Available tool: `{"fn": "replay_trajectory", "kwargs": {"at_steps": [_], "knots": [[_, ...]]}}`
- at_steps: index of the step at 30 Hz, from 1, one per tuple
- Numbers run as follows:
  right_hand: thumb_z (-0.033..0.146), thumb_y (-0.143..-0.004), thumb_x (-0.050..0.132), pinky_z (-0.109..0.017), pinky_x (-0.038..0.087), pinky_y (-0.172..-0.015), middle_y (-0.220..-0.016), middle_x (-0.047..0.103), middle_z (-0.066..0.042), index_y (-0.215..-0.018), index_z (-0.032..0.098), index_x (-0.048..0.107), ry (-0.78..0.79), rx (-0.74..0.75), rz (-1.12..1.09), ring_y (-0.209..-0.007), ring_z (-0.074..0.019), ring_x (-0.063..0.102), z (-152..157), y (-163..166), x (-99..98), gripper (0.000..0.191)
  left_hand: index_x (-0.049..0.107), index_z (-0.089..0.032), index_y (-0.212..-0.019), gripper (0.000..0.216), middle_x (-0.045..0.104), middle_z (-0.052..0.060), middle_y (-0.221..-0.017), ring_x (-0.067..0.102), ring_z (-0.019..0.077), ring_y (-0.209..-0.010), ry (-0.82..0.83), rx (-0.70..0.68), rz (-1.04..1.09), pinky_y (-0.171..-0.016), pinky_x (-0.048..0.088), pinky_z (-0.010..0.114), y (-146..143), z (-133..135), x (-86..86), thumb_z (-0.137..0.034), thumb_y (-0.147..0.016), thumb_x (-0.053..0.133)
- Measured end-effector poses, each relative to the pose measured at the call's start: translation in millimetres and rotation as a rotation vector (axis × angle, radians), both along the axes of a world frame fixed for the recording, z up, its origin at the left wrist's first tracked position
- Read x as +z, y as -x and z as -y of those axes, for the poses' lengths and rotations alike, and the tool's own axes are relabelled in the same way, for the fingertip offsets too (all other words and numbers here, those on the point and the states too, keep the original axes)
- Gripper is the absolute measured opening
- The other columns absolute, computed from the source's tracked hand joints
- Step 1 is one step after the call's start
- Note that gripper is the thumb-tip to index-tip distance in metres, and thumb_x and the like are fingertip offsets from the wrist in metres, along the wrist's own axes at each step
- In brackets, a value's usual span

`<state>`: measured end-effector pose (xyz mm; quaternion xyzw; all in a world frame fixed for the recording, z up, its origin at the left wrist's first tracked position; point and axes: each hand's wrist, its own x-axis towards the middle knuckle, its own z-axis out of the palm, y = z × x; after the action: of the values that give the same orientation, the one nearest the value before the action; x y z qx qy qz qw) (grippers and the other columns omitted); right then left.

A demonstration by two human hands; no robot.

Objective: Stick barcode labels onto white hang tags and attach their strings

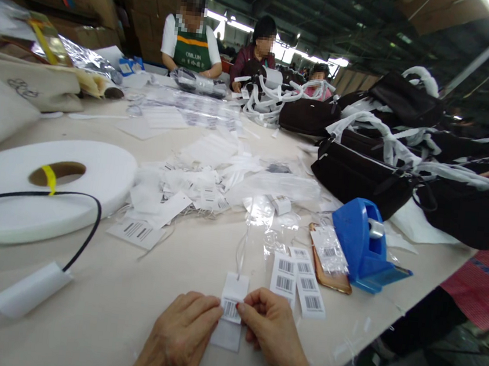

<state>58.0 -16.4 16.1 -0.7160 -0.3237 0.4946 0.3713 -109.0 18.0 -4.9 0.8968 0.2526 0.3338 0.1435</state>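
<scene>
Hands meeting at the near edge of the cream counter [96, 301], both pinched onto a small white paper hang tag with a printed barcode [231, 310]. Left hand [179, 339] closed on the tag's left edge, right hand [270, 328] closed on its right edge, fingertips nearly touching across the barcode. Tag lying flat on the counter, thin white string [242, 252] running up from its top hole.

Likely trouble: barcode sticker going on crooked or creased if either pinch slips; string snagging on loose clutter beyond; tag tearing at the hole under a sharp tug.

Just right of the tag, strips of white barcode stickers [299, 282], near enough to get brushed aside by the right wrist. Beyond them a gold-edged phone [333, 274] under a clear plastic packet, then a blue tape dispenser [364, 248]. Heap of white tags and clear bags [209, 185] mid-counter. Large white roll of tape [47, 185] at left, black cable [86, 230] looping over it. Black handbags [359, 174] at right. Other people seated at the far end.
</scene>
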Motion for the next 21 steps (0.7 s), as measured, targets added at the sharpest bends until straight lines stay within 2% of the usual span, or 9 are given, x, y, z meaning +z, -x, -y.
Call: {"fn": "replay_trajectory", "kwargs": {"at_steps": [4,9,14,18,19,21], "knots": [[0.029,-0.065,0.056,-0.017,0.027,-0.033,-0.041,0.048,0.007,-0.059,0.017,0.052,-0.021,0.010,0.021,-0.033,-0.0071,0.043,0.9,-0.3,-3.8,0.015,0.057,-0.013,-0.105,0.024,0.066,0.008,-0.097,0.054,0.0197,-0.081,-0.040,-0.022,-0.081,-0.069,0.048,0.031,-0.7,3.3,4.4,-0.010,-0.082,0.047],[0.027,-0.068,0.054,-0.019,0.030,-0.036,-0.042,0.047,0.006,-0.058,0.018,0.051,-0.044,0.060,0.117,-0.035,-0.0087,0.044,1.5,1.2,-5.3,0.014,0.059,-0.014,-0.101,0.021,0.067,0.007,-0.097,0.053,0.0229,-0.082,-0.013,0.023,-0.183,-0.069,0.045,0.036,-5.7,8.4,9.8,-0.018,-0.084,0.046],[0.021,-0.071,0.052,-0.023,0.036,-0.046,-0.050,0.054,0.001,-0.057,0.019,0.051,-0.085,0.158,0.425,-0.047,-0.0139,0.052,1.3,2.1,-1.5,0.014,0.059,-0.014,-0.100,0.021,0.067,0.006,-0.095,0.052,0.0221,-0.080,-0.051,-0.018,-0.231,-0.066,0.045,0.035,-6.9,6.9,8.7,-0.020,-0.083,0.048],[0.018,-0.069,0.057,-0.026,0.038,-0.048,-0.050,0.057,0.001,-0.073,0.018,0.053,-0.078,0.178,0.653,-0.049,-0.0177,0.055,6.7,0.4,0.2,0.006,0.058,-0.013,-0.102,0.023,0.067,0.008,-0.098,0.052,0.0223,-0.083,-0.082,0.000,-0.234,-0.068,0.044,0.035,-6.8,6.3,6.1,-0.021,-0.083,0.049],[0.019,-0.071,0.056,-0.026,0.038,-0.047,-0.050,0.057,0.000,-0.077,0.018,0.053,-0.132,0.179,0.705,-0.048,-0.0179,0.055,9.9,0.3,-1.2,0.007,0.059,-0.014,-0.101,0.022,0.067,0.007,-0.098,0.052,0.0223,-0.083,-0.090,0.001,-0.234,-0.068,0.044,0.035,-6.7,6.3,5.6,-0.021,-0.083,0.049],[0.018,-0.078,0.049,-0.027,0.041,-0.049,-0.058,0.061,-0.003,-0.082,0.017,0.055,-0.358,0.220,0.812,-0.053,-0.0186,0.058,18.2,0.9,-6.5,0.007,0.059,-0.015,-0.099,0.020,0.067,0.006,-0.097,0.052,0.0223,-0.082,-0.095,-0.003,-0.229,-0.068,0.043,0.035,-6.3,6.5,5.2,-0.020,-0.082,0.050]]}}
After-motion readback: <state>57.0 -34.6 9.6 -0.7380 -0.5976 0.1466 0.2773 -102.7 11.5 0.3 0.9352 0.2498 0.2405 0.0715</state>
